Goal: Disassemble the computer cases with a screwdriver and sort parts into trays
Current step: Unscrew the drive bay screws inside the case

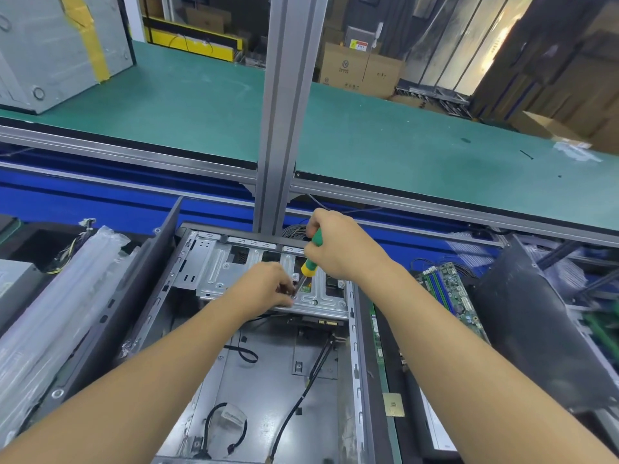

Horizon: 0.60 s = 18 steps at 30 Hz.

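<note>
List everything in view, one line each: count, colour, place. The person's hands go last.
computer case: one, grey, centre foreground
drive cage: one, silver, far end of the case
screwdriver: one, green and yellow handle, over the drive cage
cables: several, black, on the case floor
motherboard: one, green, right of the case
panel: one, black, far right
plastic wrap: clear, left of the case
conveyor belt: one, green, beyond the bench
second case: one, grey, yellow tape, belt's far left
post: one, silver, centre
cardboard boxes: several, brown, behind the belt
left hand: pinches at the screwdriver's tip
right hand: grips the screwdriver handle
</note>
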{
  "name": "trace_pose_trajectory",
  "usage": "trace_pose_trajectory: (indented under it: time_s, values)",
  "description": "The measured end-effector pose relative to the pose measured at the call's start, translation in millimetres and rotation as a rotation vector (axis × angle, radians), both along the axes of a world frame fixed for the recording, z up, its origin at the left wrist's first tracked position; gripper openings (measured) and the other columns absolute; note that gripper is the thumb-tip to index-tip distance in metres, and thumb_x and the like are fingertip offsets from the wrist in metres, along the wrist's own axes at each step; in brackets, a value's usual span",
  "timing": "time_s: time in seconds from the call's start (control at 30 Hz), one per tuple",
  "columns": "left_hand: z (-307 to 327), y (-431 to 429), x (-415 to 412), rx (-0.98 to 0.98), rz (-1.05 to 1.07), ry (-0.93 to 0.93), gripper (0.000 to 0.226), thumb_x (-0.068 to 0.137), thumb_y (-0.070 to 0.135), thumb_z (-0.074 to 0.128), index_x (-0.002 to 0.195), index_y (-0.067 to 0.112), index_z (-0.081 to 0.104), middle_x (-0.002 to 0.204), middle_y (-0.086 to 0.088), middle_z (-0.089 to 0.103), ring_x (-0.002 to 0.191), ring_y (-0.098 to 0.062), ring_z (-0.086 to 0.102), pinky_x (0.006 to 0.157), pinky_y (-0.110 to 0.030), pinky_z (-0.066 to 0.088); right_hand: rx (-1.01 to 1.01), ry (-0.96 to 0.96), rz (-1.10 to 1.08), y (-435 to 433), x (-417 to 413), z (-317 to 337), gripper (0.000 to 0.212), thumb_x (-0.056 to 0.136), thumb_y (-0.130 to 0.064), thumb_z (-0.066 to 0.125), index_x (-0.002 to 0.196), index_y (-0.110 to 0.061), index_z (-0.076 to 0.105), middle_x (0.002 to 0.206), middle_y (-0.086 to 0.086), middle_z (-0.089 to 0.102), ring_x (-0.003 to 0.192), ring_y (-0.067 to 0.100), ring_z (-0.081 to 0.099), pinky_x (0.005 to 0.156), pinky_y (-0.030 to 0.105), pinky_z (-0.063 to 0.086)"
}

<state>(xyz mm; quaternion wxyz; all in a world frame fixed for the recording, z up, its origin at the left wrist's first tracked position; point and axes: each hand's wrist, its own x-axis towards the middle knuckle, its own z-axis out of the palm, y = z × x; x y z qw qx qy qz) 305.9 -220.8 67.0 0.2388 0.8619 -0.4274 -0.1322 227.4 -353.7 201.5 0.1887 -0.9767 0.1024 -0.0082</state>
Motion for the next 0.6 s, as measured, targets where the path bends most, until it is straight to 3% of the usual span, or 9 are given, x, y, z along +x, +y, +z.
trace_pose_trajectory:
  time_s: [0.2,0.3,0.4,0.53,0.6]
  values:
    - [1.1,-7.4,-4.3,-0.004,-0.001,-0.05,0.007,0.086,0.029,0.074,0.087,0.022,0.077,0.088,0.007,0.066,0.073,-0.005,0.058,0.068,-0.021,0.049,0.076,-0.05,-0.038,-8.7,-16.1,1.5,0.014,0.092,-0.02,0.061,0.102,-0.022,0.052,0.102,-0.003,0.049,0.082,0.017,0.048,0.061,0.03,0.039]
    - [-1.8,-11.1,-6.9,0.014,0.007,-0.059,0.01,0.084,0.025,0.069,0.074,0.027,0.065,0.082,0.01,0.06,0.073,-0.012,0.06,0.068,-0.029,0.054,0.183,-0.175,-0.146,-21.2,-32.6,10.8,0.012,0.089,-0.02,0.061,0.097,-0.021,0.052,0.09,-0.007,0.049,0.07,0.016,0.048,0.049,0.022,0.036]
    - [-6.4,-16.3,-13.9,-0.127,0.064,0.024,0.013,0.081,0.017,0.068,0.075,0.026,0.061,0.071,0.012,0.06,0.066,-0.005,0.059,0.058,-0.012,0.042,0.257,-0.319,-0.294,-47.2,-61.8,23.3,0.014,0.086,-0.025,0.062,0.093,-0.021,0.05,0.079,-0.004,0.052,0.053,0.006,0.046,0.038,0.014,0.031]
    - [3.5,-39.0,-46.9,-0.367,0.003,0.186,0.022,0.079,0.008,0.073,0.075,0.026,0.062,0.069,0.009,0.064,0.066,-0.001,0.058,0.064,-0.009,0.045,0.307,-0.467,-0.495,-83.6,-116.4,28.2,0.016,0.072,-0.033,0.057,0.081,-0.03,0.044,0.07,-0.008,0.053,0.049,0.001,0.047,0.044,0.018,0.037]
    - [10.2,-59.0,-72.7,-0.359,-0.125,0.273,0.023,0.081,0.008,0.073,0.078,0.03,0.066,0.075,0.01,0.067,0.067,-0.001,0.06,0.065,-0.012,0.048,0.427,-0.503,-0.547,-98.9,-145.8,22.5,0.016,0.072,-0.027,0.056,0.082,-0.028,0.044,0.071,-0.009,0.058,0.064,0.004,0.068,0.055,0.031,0.053]
